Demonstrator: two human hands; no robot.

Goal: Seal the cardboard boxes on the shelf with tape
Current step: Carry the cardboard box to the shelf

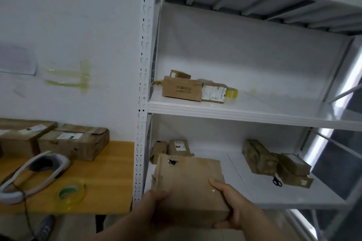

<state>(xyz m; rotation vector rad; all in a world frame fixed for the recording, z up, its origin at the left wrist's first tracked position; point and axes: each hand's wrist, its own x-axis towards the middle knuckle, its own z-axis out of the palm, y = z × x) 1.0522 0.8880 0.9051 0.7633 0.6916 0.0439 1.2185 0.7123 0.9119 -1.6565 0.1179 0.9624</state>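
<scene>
Both hands hold a flat brown cardboard box (pixel 188 184) with a torn hole near its far edge, at the front of the lower shelf (pixel 293 197). My left hand (pixel 156 199) grips its left side and my right hand (pixel 229 201) grips its near right corner. Small boxes (pixel 182 89) and a roll of yellowish tape (pixel 232 93) sit on the middle shelf (pixel 254 113). Another tape roll (pixel 71 192) lies on the wooden table (pixel 109 182). More boxes (pixel 258 156) stand at the right of the lower shelf.
Black scissors (pixel 277 181) lie on the lower shelf by the right-hand boxes. Two larger boxes (pixel 74 142) and a white headset (pixel 33 174) with a cable rest on the table. The white shelf upright (pixel 144 84) separates table and shelves.
</scene>
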